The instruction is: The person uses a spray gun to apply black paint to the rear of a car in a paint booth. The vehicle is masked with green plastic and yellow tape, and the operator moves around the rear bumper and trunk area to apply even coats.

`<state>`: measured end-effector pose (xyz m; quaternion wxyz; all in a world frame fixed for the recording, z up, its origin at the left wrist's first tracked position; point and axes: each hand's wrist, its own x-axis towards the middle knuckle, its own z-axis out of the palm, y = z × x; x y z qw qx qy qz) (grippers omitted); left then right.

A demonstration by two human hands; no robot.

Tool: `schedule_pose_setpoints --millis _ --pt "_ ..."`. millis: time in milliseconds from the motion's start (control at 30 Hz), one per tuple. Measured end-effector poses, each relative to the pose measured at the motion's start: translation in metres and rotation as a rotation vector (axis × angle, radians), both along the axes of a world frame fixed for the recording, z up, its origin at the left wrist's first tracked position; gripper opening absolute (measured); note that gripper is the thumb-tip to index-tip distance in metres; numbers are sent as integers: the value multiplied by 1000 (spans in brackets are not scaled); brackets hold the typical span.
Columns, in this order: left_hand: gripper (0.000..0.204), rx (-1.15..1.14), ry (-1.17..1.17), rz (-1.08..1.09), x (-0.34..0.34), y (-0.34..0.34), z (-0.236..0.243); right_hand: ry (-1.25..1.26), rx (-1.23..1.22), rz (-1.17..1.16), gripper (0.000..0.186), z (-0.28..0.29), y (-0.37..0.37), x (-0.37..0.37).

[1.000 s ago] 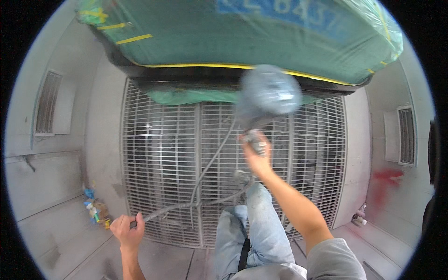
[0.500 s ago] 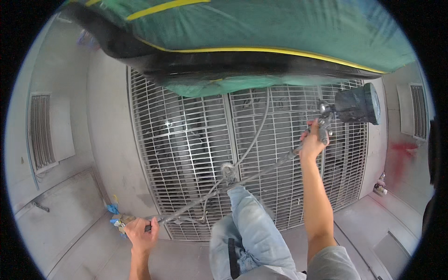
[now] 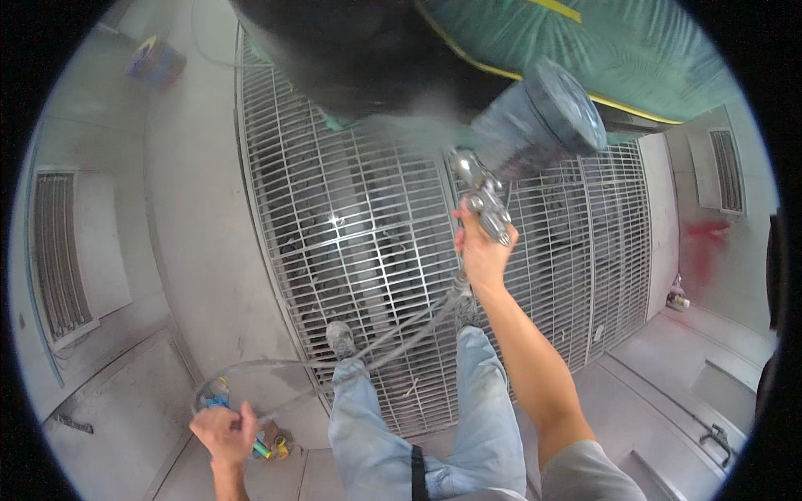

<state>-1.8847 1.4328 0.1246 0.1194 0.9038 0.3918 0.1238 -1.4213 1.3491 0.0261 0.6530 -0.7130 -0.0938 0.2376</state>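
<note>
The right hand (image 3: 482,255) is clenched around the handle of a spray gun (image 3: 489,204), just right of centre, toward one o'clock. The gun's grey cup (image 3: 547,125) tilts up toward one o'clock, and a haze of spray leaves the nozzle toward eleven o'clock, against a dark panel (image 3: 359,50) at twelve o'clock. Green masking sheet (image 3: 635,54) edged with yellow tape covers the area at one o'clock. A grey hose (image 3: 393,338) runs from the gun down toward seven o'clock, where the left hand (image 3: 224,432) grasps it in closed fingers. Below lie a metal floor grate (image 3: 351,217) and the person's jeans (image 3: 418,426) at six o'clock.
</note>
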Motion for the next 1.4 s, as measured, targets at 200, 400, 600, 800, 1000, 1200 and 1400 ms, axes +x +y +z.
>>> schedule_pose_setpoints --millis 200,400,600,800,1000,1200,1400 --pt "43 42 0 32 -70 92 11 12 102 111 14 -7 82 -75" --pt "42 114 -46 -156 -42 104 -47 131 76 302 11 3 70 -26" --pt "44 53 -23 -220 32 57 -170 -63 37 142 16 -4 -14 82" --pt "48 93 -182 -303 137 39 -280 -216 119 -158 22 -20 -102 197" --pt "46 163 -263 -374 208 38 -345 -381 167 -361 20 -26 -167 282" --pt "45 188 -242 -359 218 54 -391 -510 90 -672 22 -27 -185 292" --pt "42 212 -172 -301 200 82 -428 -515 148 -343 20 -16 -130 176"
